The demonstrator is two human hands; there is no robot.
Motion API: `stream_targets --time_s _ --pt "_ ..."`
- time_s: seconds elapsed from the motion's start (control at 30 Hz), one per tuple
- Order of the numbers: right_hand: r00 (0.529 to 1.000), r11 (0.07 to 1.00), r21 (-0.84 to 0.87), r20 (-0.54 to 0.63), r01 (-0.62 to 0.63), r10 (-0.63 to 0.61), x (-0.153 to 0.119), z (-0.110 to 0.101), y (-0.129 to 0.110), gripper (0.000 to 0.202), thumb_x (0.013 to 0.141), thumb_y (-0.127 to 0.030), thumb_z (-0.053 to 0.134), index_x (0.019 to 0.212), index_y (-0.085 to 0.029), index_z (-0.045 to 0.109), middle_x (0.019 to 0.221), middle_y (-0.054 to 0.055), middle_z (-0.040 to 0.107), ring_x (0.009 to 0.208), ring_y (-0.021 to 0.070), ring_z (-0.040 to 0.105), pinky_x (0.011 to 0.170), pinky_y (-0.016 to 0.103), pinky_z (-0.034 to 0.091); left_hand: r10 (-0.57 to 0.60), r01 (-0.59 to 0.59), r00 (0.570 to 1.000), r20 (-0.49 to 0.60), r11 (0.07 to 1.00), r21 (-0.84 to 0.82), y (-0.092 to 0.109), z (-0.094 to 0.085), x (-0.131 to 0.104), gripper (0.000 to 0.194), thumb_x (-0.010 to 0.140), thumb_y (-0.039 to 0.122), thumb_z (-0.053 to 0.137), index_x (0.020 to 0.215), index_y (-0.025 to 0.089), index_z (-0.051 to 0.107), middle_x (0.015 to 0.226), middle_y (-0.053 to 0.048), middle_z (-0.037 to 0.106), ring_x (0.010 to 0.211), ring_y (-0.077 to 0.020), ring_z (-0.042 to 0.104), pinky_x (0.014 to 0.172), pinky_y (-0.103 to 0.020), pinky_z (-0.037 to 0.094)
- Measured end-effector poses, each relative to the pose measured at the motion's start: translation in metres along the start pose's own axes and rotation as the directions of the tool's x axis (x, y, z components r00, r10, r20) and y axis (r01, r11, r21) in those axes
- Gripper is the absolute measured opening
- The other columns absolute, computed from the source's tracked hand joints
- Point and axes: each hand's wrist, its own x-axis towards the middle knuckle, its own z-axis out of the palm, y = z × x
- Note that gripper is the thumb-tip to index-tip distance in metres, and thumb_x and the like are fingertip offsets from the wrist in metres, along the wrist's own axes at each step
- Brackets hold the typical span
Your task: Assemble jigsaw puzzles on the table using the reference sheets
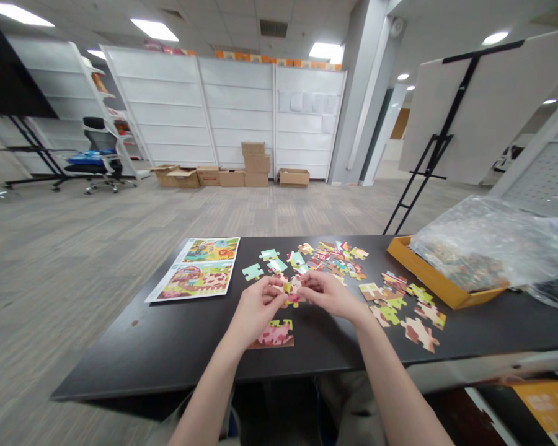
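My left hand [260, 305] and my right hand [328, 293] meet above the middle of the dark table. Between their closed fingertips are jigsaw puzzle pieces [292, 297] in pink, green and yellow; whether these are joined is too small to tell. Just below my left hand lies a joined section of puzzle [276, 333] with a pink, spotted animal body and green above, partly covered by my wrist. Beyond my hands, pale green puzzle pieces [270, 254] and a heap of mixed red, white and green pieces [339, 257] lie loose.
A printed picture sheet [199, 280] lies at the left. More loose puzzle pieces [419, 333] are spread at the right, near a yellow box [451, 297] holding plastic-wrapped contents [483, 241]. The table's front edge [167, 391] runs close to my lap.
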Motion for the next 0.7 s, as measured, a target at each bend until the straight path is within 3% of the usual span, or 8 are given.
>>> stream_targets --time_s 0.17,0.4,0.7 --pt "1.0 0.996 -0.087 0.01 -0.018 0.019 -0.001 0.0 -0.001 0.024 0.089 -0.043 0.065 0.089 -0.02 0.057 0.067 -0.003 0.06 0.061 0.0131 0.056 0.062 0.027 0.043 0.045 -0.043 0.999 -0.01 0.984 0.171 -0.002 -0.011 -0.002 0.028 0.084 0.034 0.063 0.107 0.019 0.064 0.083 -0.004 0.074 0.077 -0.0217 0.075 0.074 -0.035 0.06" --pt "0.997 0.971 -0.227 -0.046 -0.078 0.069 0.0 -0.004 0.006 0.013 0.089 -0.033 0.062 0.091 -0.022 0.055 0.063 -0.004 0.063 0.058 0.0144 0.058 0.06 0.026 0.041 0.027 -0.113 0.983 0.181 0.87 0.479 0.004 -0.049 -0.018 0.036 0.079 0.034 0.073 0.113 0.024 0.07 0.106 -0.005 0.074 0.091 -0.022 0.069 0.074 -0.032 0.055" --pt "0.996 0.941 -0.329 -0.067 -0.076 0.057 0.007 0.003 0.004 0.01 0.09 -0.031 0.059 0.093 -0.022 0.055 0.067 -0.004 0.067 0.06 0.0152 0.06 0.062 0.027 0.04 -0.062 -0.078 0.969 0.239 0.841 0.536 0.0 -0.079 -0.043 0.06 0.066 0.031 0.085 0.123 0.025 0.067 0.121 -0.005 0.071 0.107 -0.0257 0.065 0.096 -0.038 0.052"
